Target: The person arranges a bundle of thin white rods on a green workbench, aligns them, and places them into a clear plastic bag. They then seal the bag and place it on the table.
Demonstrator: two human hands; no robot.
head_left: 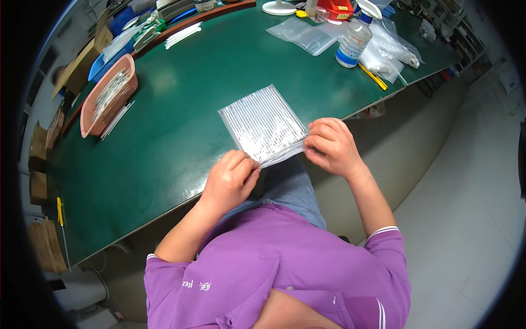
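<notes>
A clear plastic bag (264,122) holds a flat row of several thin silvery rods lying side by side. It rests on the green table, and its near end reaches the table's front edge. My left hand (231,178) pinches the near left corner of the bag. At the near right corner, my right hand (331,145) is closed on the plastic as well. Between the two hands the bag's near edge is gathered into a narrow, creased strip. My fingertips are partly hidden by the hands themselves.
A pink basket (111,97) of thin rods stands at the left, with loose rods (118,120) beside it. White sticks (183,35) lie at the back. A spray bottle (354,41), flat plastic bags (307,34) and a yellow pen-like tool (372,77) are at the right.
</notes>
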